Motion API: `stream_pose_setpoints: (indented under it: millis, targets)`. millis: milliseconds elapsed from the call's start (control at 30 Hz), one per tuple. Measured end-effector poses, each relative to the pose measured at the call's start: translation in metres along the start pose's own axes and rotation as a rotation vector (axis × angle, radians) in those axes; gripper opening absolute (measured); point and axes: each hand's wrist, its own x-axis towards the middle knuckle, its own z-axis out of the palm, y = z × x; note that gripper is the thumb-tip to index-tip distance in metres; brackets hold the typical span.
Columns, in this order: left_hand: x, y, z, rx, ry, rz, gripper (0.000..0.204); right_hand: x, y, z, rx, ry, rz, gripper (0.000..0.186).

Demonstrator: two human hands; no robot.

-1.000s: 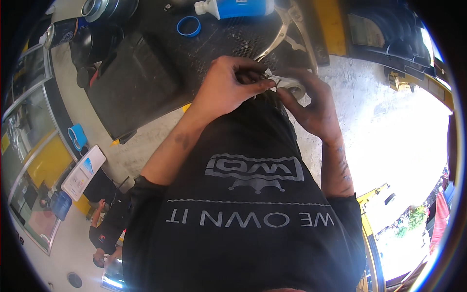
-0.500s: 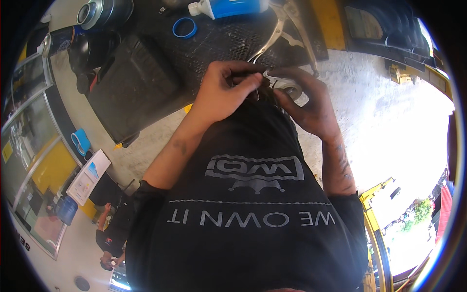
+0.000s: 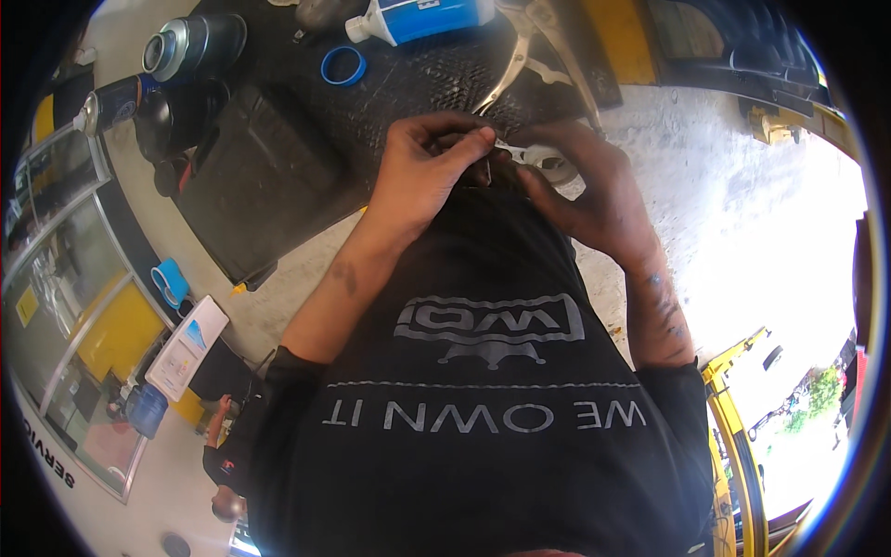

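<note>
My left hand (image 3: 427, 167) is closed at the front of my black shirt, thumb and forefinger pinched together. A small, dark thing with a thin metallic bit shows at its fingertips, too hidden to name. My right hand (image 3: 599, 190) curls around a white roll (image 3: 554, 167) that looks like tape, its thumb below and fingers above. A short white strip shows between the two hands, near the left fingertips. Just beyond the hands, a silver pliers-like tool (image 3: 509, 82) with long handles lies on the dark worktop (image 3: 380, 111).
On the worktop are a bottle with blue liquid (image 3: 427, 19), a blue ring (image 3: 344, 66), a black moulded case (image 3: 283, 139), a metal canister (image 3: 200, 46) and a spray can (image 3: 113, 102). A person (image 3: 227, 464) stands at lower left. Yellow lift parts (image 3: 742, 427) stand at right.
The view has shifted slightly, so the surroundings sit a little differently. Both hands stay together before the shirt; the left fingertips have moved slightly away from the right hand.
</note>
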Motion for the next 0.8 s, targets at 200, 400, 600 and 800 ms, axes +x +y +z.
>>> stream_pose_setpoints:
  millis: [200,400,600,800]
  targets:
    - [-0.003,0.004,0.002,0.038,-0.003,0.023,0.016,0.006,0.0,0.001,-0.01,0.055,0.008,0.025]
    - [-0.006,0.008,0.002,0.025,-0.043,0.029,0.016,0.007,0.002,0.005,0.002,0.089,0.022,0.021]
    - [-0.011,0.015,0.005,0.074,-0.047,0.011,0.02,0.007,0.001,0.007,-0.003,0.12,0.027,0.017]
    - [-0.012,0.014,0.011,0.156,-0.048,0.097,0.029,0.008,-0.002,0.009,-0.018,0.126,0.057,0.016]
